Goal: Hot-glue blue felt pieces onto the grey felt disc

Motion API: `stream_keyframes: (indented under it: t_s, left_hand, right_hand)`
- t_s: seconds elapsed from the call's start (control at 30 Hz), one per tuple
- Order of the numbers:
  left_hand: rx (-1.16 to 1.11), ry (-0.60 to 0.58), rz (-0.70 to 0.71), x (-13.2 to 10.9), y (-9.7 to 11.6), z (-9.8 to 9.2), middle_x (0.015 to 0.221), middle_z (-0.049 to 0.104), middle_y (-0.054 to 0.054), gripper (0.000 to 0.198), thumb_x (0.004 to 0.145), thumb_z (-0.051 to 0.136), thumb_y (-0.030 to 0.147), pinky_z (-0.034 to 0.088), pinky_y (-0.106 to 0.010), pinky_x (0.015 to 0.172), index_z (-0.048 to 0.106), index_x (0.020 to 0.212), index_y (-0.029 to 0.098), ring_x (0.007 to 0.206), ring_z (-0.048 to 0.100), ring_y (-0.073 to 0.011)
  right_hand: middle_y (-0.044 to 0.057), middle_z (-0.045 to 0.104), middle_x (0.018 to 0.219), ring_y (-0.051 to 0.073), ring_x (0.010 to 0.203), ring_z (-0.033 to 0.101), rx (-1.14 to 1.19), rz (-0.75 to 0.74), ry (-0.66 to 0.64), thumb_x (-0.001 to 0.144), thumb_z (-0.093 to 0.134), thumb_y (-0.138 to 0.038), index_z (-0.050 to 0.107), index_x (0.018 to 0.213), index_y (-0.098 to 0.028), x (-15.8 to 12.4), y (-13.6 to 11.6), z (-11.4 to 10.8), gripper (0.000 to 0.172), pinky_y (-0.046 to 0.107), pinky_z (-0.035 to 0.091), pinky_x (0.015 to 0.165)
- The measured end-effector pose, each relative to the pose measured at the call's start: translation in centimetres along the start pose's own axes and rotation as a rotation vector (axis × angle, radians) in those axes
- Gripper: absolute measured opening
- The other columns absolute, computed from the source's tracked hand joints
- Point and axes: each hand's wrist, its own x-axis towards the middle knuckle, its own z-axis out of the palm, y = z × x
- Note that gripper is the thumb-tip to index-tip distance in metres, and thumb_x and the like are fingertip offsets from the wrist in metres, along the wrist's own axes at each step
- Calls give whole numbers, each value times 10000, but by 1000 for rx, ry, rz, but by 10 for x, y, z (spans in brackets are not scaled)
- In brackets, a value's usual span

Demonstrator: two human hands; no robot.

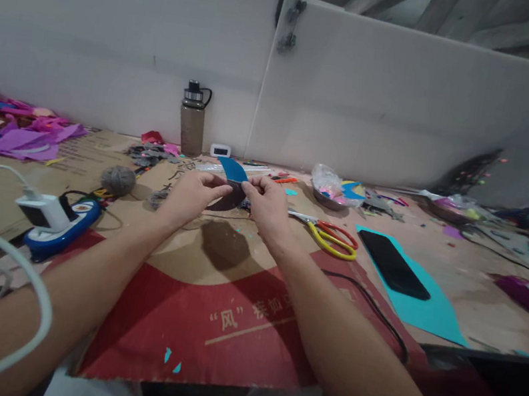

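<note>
My left hand [197, 195] and my right hand [267, 206] are raised over the cardboard, fingertips pinched on a small dark curved piece [228, 200] between them. A blue pointed piece [232, 170] sticks up from its top edge; I cannot tell whether the two are joined, or whether they are felt or paper. The shadow of both falls on the cardboard [172, 264] below. Right of my right hand lie scissors [333, 240] with red and yellow handles. A ball of grey yarn [118, 180] rests left of my left hand.
A blue power strip [63, 232] with a white charger [44, 212] and looping cable stands at left. A black phone [393, 263] lies on turquoise sheet [428, 313]. Behind are a bottle [192, 122], a bowl [332, 199] of scraps and purple cloth-like scraps [25, 141].
</note>
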Motion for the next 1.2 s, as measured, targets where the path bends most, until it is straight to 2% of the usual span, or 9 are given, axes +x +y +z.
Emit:
stream_keyframes:
  t_s: [0.17, 0.3, 0.4, 0.57, 0.67, 0.77, 0.83, 1.07, 1.2]
  left_hand:
    - [-8, -8, -23, -2, 3, 1, 737, 679, -25, 207, 733, 599, 347, 460, -271, 680, 699, 737, 166, 705, 599, -159]
    - [-437, -76, -221, 0, -3, 9, 816, 663, -51, 152, 729, 607, 273, 516, -270, 638, 663, 767, 138, 705, 613, -141]
    - [-625, -93, -266, 2, -5, 12, 879, 664, -78, 135, 714, 628, 207, 537, -263, 695, 666, 803, 114, 763, 631, -139]
    - [-638, -56, -257, 2, -2, 10, 854, 668, -87, 162, 691, 671, 219, 549, -252, 667, 673, 794, 95, 740, 636, -142]
    - [-654, -23, -234, 2, -2, 9, 831, 669, -84, 171, 693, 674, 240, 550, -243, 656, 669, 785, 95, 730, 634, -136]
    - [-682, 48, -226, 3, -4, 7, 816, 666, -80, 144, 694, 670, 220, 553, -244, 668, 654, 759, 92, 717, 634, -127]
    - [-688, 105, -226, 5, -5, 6, 809, 661, -79, 132, 696, 664, 202, 554, -250, 670, 639, 757, 88, 705, 634, -123]
    - [-701, 238, -185, 7, -7, 2, 714, 610, -22, 162, 665, 692, 195, 563, -281, 650, 579, 749, 116, 635, 614, -104]
    - [-731, 251, -188, 10, -9, -2, 694, 595, -10, 134, 661, 687, 172, 562, -254, 622, 570, 699, 119, 622, 609, -98]
  right_hand:
    - [-42, 476, 592, 78, 541, 383, -58, 6, 12, 741, 513, -324, 547, 677, -156, -2, -5, 0, 183, 229, 312, 551]
    - [-43, 469, 577, 76, 531, 370, -69, 14, 9, 738, 521, -314, 549, 662, -155, -2, -4, 0, 179, 226, 300, 542]
    - [-43, 474, 582, 74, 530, 367, -55, 8, 1, 738, 528, -316, 561, 667, -154, -1, -2, -1, 179, 226, 303, 546]
    - [-43, 471, 586, 77, 545, 381, -44, -14, -8, 741, 535, -329, 565, 672, -155, 1, 3, -1, 189, 232, 320, 558]
    - [-40, 484, 618, 91, 576, 423, -52, -24, -13, 756, 525, -355, 567, 801, -165, 1, 5, 1, 200, 239, 340, 575]
    - [-27, 519, 703, 106, 638, 479, -60, -35, 19, 760, 531, -362, 502, 940, -178, 0, 5, 3, 259, 247, 371, 612]
    - [-6, 538, 765, 110, 681, 494, -75, -80, 14, 774, 513, -343, 486, 898, -181, -2, 4, 4, 206, 254, 383, 646]
    - [-24, 511, 654, 99, 618, 439, -130, -134, -189, 800, 462, -296, 529, 717, -179, -8, 5, 9, 158, 244, 354, 624]
    - [-18, 557, 659, 96, 615, 461, -162, -121, -502, 787, 483, -314, 608, 741, -176, -7, 4, 2, 191, 232, 351, 606]
